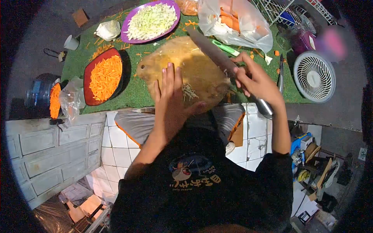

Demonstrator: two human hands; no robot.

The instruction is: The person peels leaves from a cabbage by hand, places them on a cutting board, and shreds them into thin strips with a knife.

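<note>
A wooden cutting board [155, 64] lies on the green turf-like table cover, with a small heap of pale shreds [190, 92] near its front edge. My left hand [169, 87] rests flat on the board, fingers stretched out and holding nothing. In my right hand [256, 79] is a large kitchen knife [211, 50], gripped near where blade meets handle. Its blade slants over the board's right side, tip pointing away from me. A green-handled peeler [226, 47] lies just beyond the blade.
Left of the board stands a dark bowl of shredded carrot [105, 77]. Behind are a purple plate [123, 29] of shredded cabbage and a plastic bag [254, 35] holding carrots. A second knife [280, 73] and a grey basket [314, 77] are at right, near a wire rack [279, 11].
</note>
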